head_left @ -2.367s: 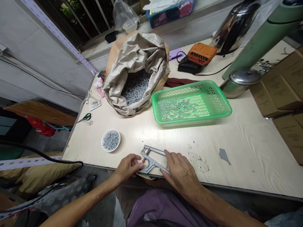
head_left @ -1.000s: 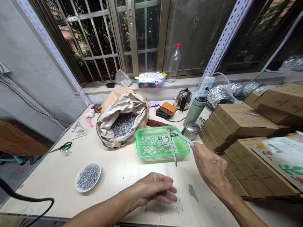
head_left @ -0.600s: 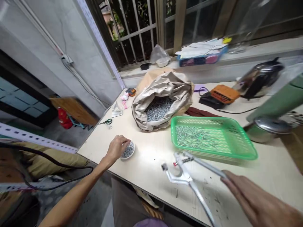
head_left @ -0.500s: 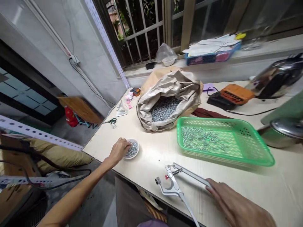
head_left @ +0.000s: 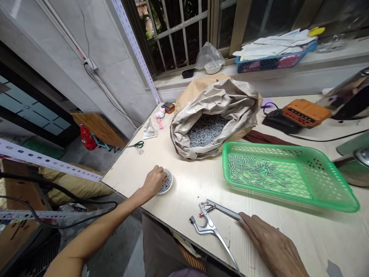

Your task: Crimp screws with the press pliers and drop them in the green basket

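My left hand (head_left: 155,180) reaches over a small white bowl (head_left: 170,187) of tiny metal pins, its fingers curled together and dipping in at the left side. Its fingertips are partly hidden, so whether a pin is between them does not show. My right hand (head_left: 269,240) is wrapped round one handle of silver C-jawed pliers (head_left: 211,223) with a spring and a red tip. The jaw gap holds nothing visible, and the other handle points toward the table's front edge. To the right, a green plastic basket (head_left: 314,200) has many metal pins (head_left: 245,171) spread inside.
Behind the bowl, an open paper sack (head_left: 178,134) is full of metal pieces (head_left: 207,130). Green-handled scissors (head_left: 139,144) and a small pink toy (head_left: 160,113) lie at the left. An orange battery pack (head_left: 307,112) sits behind the basket. The table's edge runs along the front.
The view has shifted slightly, so the sack and basket appear further right. My left hand stays at the bowl, covering a little more of it. My right hand keeps its hold on the pliers.
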`<control>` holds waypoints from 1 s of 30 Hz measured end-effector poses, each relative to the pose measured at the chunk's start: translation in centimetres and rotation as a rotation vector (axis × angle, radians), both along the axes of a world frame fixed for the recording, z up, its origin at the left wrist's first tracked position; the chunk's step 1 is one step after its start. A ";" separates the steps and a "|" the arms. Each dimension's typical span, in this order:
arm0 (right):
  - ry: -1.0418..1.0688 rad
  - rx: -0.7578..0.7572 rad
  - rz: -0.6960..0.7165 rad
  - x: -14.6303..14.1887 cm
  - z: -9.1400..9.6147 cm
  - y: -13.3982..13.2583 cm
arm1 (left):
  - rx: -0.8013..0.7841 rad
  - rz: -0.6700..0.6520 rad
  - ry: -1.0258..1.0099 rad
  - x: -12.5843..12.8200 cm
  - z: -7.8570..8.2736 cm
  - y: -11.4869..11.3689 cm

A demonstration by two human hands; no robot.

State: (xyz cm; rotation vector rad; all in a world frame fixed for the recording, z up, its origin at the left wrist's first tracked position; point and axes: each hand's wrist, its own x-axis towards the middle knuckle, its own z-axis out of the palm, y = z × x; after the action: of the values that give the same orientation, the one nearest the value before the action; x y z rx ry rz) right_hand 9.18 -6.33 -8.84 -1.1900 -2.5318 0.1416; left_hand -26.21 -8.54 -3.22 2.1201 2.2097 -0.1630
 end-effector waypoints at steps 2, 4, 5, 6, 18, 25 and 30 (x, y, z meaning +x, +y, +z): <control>-0.030 0.071 0.012 -0.2 0.1 0.0 | -0.051 -0.014 0.061 0.3 0.1 0.3; -0.059 0.134 0.023 -0.4 0.2 -0.2 | -0.086 -0.036 0.098 0.5 0.3 0.4; -0.071 0.167 0.029 -0.5 0.3 -0.3 | -0.097 -0.043 0.108 0.5 0.4 0.3; -0.085 0.199 0.035 -0.5 0.3 -0.3 | -0.105 -0.047 0.114 0.5 0.5 0.3; -0.184 0.266 -0.039 -2.1 0.6 -0.4 | 0.148 0.208 -0.502 -1.8 0.6 -0.7; 0.341 -0.056 0.203 -9.5 5.6 -0.8 | 0.049 0.509 -1.188 -0.6 2.2 -1.8; 0.688 -0.475 0.294 -17.2 7.1 0.1 | 0.039 0.479 -1.489 1.8 2.9 -3.3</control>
State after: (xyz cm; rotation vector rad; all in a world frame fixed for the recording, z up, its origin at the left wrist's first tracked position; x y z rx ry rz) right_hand -7.99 -6.27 -1.73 -0.7106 -2.0667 1.0722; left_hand -24.37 -11.84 -0.32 0.8934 1.5306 1.0755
